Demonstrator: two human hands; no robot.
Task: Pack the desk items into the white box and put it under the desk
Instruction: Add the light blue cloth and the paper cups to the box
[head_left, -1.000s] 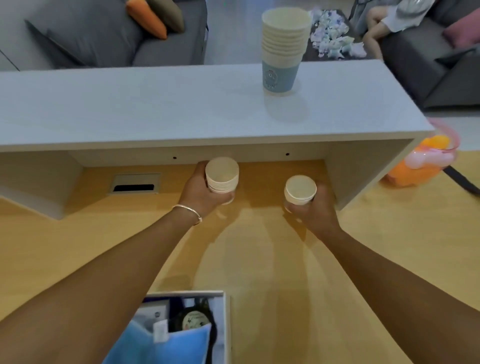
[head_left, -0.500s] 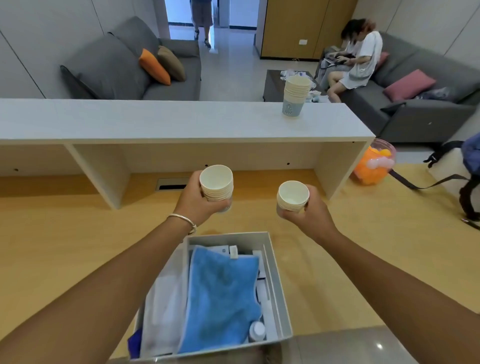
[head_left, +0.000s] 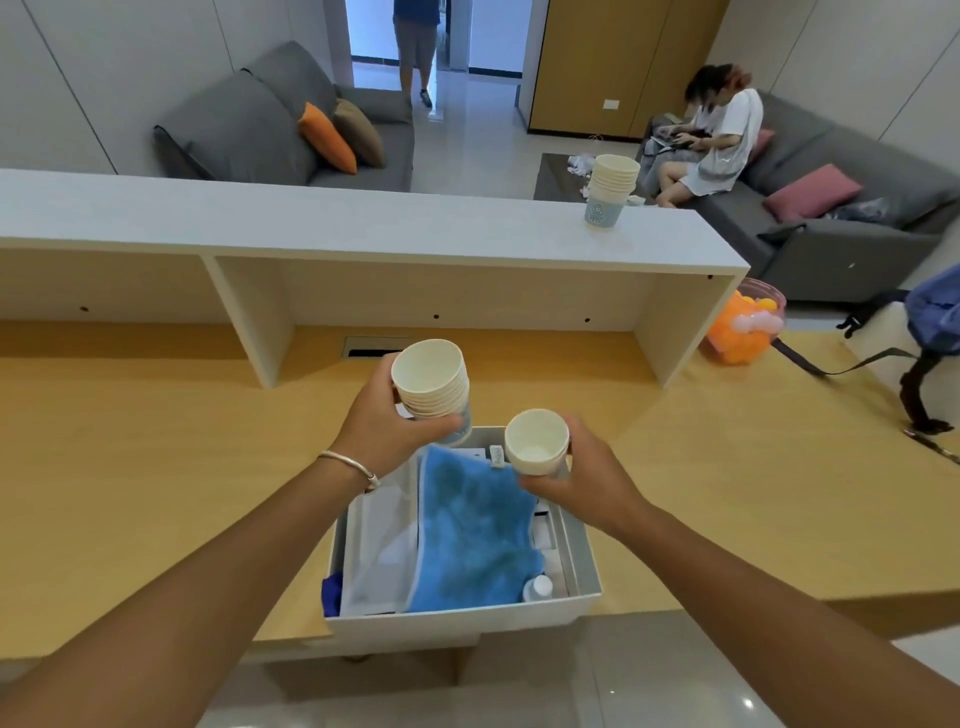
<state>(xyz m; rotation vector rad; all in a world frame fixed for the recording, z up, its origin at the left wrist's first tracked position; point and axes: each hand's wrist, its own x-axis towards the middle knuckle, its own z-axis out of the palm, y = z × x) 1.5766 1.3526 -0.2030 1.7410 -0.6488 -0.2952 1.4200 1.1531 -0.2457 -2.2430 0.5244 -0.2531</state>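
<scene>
Gripping two cup stacks: left hand (head_left: 382, 423) is wrapping a tall paper cup stack (head_left: 434, 376), right hand (head_left: 582, 475) is holding a short cup stack (head_left: 537, 441). Both are hovering over the far end of the white box (head_left: 457, 621), mouths tilted up toward cam, long axes leaning. Box is sitting at the desk's near edge w/ blue cloth (head_left: 475, 535) and small bottle (head_left: 537, 587) already inside. Est. mostly packed; left: cups in, third stack (head_left: 610, 189) on the shelf beyond the box, then box under desk.
</scene>
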